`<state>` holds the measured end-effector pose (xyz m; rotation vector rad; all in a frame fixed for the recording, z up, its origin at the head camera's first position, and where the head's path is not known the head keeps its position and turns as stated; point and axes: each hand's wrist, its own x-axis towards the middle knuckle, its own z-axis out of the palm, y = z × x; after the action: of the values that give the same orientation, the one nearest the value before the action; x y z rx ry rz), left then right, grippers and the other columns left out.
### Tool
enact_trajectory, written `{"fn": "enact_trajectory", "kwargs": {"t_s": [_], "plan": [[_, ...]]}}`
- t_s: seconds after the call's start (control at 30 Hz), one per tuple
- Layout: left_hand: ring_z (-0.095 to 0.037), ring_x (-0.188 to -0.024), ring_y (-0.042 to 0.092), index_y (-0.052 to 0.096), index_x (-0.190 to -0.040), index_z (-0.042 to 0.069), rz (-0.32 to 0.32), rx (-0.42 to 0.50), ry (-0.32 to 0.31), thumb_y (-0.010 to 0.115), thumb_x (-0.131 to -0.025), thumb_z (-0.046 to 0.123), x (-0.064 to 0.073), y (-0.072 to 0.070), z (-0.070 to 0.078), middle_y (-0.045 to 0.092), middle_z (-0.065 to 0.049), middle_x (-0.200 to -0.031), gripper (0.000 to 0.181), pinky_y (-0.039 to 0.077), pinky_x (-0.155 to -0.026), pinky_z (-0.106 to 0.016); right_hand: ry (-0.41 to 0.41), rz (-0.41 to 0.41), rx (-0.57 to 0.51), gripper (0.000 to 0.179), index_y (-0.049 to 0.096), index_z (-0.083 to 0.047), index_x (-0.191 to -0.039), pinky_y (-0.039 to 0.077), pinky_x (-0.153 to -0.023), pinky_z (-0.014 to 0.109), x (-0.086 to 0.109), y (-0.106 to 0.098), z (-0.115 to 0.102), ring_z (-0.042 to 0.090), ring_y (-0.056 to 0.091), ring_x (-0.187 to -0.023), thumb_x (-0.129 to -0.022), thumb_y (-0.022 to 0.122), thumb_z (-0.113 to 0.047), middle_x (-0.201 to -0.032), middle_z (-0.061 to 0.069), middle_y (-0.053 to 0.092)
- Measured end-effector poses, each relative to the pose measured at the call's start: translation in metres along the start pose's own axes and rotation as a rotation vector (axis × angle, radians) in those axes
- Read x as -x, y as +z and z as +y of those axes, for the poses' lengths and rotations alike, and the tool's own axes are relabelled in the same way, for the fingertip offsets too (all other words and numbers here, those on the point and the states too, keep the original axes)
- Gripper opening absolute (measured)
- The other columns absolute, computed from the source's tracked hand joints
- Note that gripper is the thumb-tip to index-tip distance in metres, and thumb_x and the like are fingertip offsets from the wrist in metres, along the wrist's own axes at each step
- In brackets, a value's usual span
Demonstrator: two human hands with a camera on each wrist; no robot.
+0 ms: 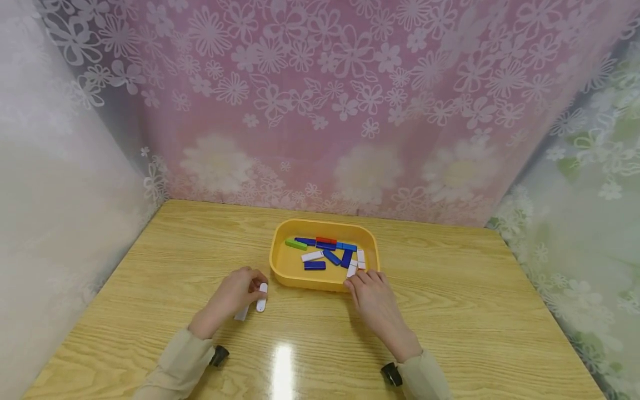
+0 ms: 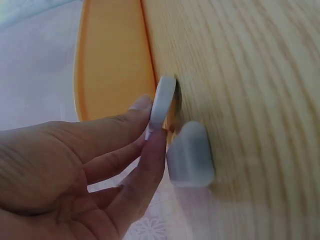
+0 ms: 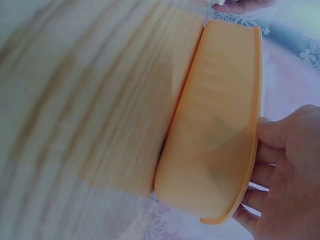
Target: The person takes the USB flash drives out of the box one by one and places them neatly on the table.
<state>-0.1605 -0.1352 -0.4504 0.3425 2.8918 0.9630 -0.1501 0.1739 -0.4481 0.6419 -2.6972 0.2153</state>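
Note:
Between thumb and fingers, my left hand (image 1: 241, 288) pinches a small white stick with rounded ends (image 1: 261, 297), just above the table; its kind is unclear. Below it, a second whitish stick (image 2: 191, 155) lies on the wood, partly behind the hand in the head view. My right hand (image 1: 375, 300) is at the front right of a yellow tray (image 1: 310, 283). In the right wrist view, the thumb (image 3: 272, 131) meets the rim and the other fingers pass behind it, their tips hidden. A white stick (image 1: 352, 269) in the tray lies right by these fingers.
Inside the tray are several more sticks, among them a green one (image 1: 296, 244), a red one (image 1: 326, 240) and a dark blue one (image 1: 315, 266). A floral curtain (image 1: 320, 111) hangs behind the wooden table (image 1: 475, 311), and pale cloths flank it.

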Motion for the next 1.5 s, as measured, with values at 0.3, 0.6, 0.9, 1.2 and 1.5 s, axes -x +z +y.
{"fn": "enact_trajectory", "kwargs": {"t_s": [0.3,0.6,0.9,1.2,1.5], "plan": [[-0.019,-0.085,0.053,0.074,-0.097,0.009,0.023,-0.081,0.053,0.086,-0.081,0.017,0.006,-0.002,-0.005,0.063,0.0,-0.087,0.021,0.046,-0.078,-0.037,0.016,-0.027,-0.013,0.02,0.072,-0.009,-0.095,0.047,-0.094,0.048,0.001,0.001,0.001,0.026,0.06,-0.089,-0.104,0.058,-0.021,-0.094,0.004,0.07],[-0.019,-0.087,0.058,0.073,-0.096,0.013,0.005,-0.081,0.029,0.085,-0.081,0.02,0.016,-0.006,-0.008,0.064,0.001,-0.091,0.02,0.049,-0.079,-0.038,0.02,-0.025,-0.018,0.02,0.072,-0.009,-0.096,0.047,-0.093,0.048,0.001,0.0,0.001,0.027,0.06,-0.09,-0.104,0.059,-0.021,-0.096,0.004,0.07],[-0.012,-0.083,0.059,0.073,-0.097,0.015,-0.028,-0.045,0.097,0.086,-0.081,0.019,0.021,-0.006,-0.014,0.063,0.006,-0.088,0.021,0.049,-0.074,-0.03,0.015,-0.027,-0.013,0.02,0.072,-0.008,-0.096,0.047,-0.093,0.048,0.0,-0.001,0.001,0.027,0.061,-0.091,-0.103,0.059,-0.021,-0.095,0.005,0.07],[-0.011,-0.08,0.056,0.072,-0.095,0.015,-0.04,-0.061,0.141,0.087,-0.079,0.024,0.023,-0.007,-0.015,0.06,0.008,-0.086,0.024,0.047,-0.071,-0.028,0.009,-0.019,-0.02,0.02,0.072,-0.007,-0.097,0.047,-0.093,0.049,0.0,-0.001,0.001,0.027,0.061,-0.09,-0.103,0.059,-0.021,-0.096,0.005,0.07],[-0.012,-0.085,0.062,0.072,-0.099,0.012,-0.069,-0.047,0.179,0.082,-0.085,0.02,0.024,-0.011,-0.016,0.064,0.007,-0.09,0.019,0.051,-0.075,-0.029,0.01,-0.021,-0.024,0.02,0.073,-0.007,-0.098,0.047,-0.094,0.049,0.0,0.0,0.001,0.028,0.061,-0.091,-0.103,0.059,-0.021,-0.098,0.006,0.07]]}}
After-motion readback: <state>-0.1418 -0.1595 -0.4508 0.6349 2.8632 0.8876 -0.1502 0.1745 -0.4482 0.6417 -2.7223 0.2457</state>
